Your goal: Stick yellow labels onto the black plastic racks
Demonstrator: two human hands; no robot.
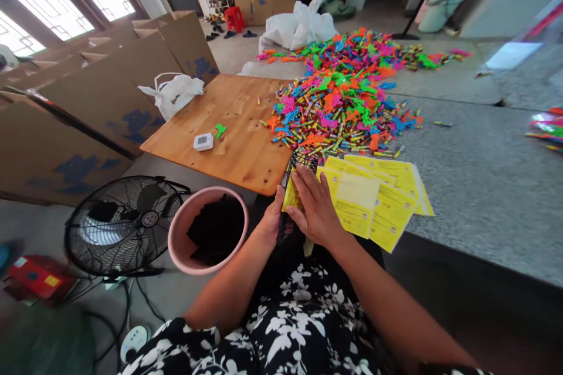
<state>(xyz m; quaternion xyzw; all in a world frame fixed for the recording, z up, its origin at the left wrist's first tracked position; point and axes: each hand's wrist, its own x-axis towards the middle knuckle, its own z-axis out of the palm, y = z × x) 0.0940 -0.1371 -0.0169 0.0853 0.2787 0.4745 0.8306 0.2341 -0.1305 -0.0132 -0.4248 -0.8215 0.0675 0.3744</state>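
Observation:
A narrow black tray with a grid-like pattern (308,160) is tilted over my lap, by the corner of the wooden board. A yellow printed piece (291,196), perhaps a card or packet, lies on it. My left hand (271,218) grips the tray's left side, its thumb along the edge and the other fingers mostly hidden beneath. Flat across the tray and the yellow piece rests my right hand (314,205), fingers stretched out. Several yellow printed sheets (391,220) overlap on the grey stone surface right beside my right hand.
Colourful plastic toy guns and small wrapped tubes form a large pile (347,99) ahead. The wooden board (237,158) carries a small white device (203,142) and a green toy gun (220,130). At left stand a pink bucket (176,240), black fan (127,222) and cardboard boxes (114,88).

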